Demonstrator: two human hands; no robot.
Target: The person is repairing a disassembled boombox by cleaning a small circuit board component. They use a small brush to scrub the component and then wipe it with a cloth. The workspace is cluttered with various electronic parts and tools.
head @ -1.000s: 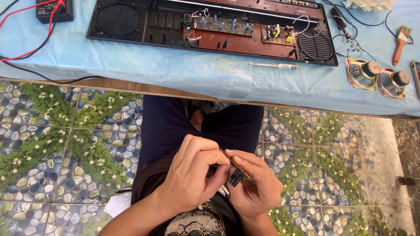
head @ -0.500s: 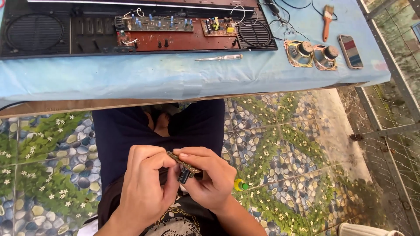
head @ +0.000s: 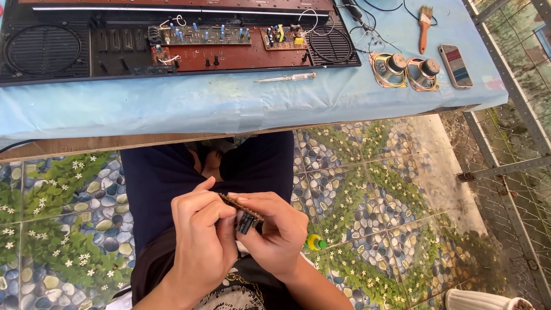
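Small circuit board (head: 244, 211) sits low centre of frame over the lap, left hand (head: 201, 235) and right hand (head: 275, 232) both pinching it edge-on, fingers pressed tight. Risk: held over tiled floor (head: 379, 195), not desk (head: 229, 103); a slip drops it, or squeeze bends component leads.

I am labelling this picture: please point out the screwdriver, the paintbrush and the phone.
screwdriver (head: 285, 77): head view, middle of its clear shaft.
paintbrush (head: 423, 31): head view, orange handle.
phone (head: 456, 65): head view, centre of its face.

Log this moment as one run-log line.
left hand: holds small circuit board | right hand: holds it too | table: screwdriver
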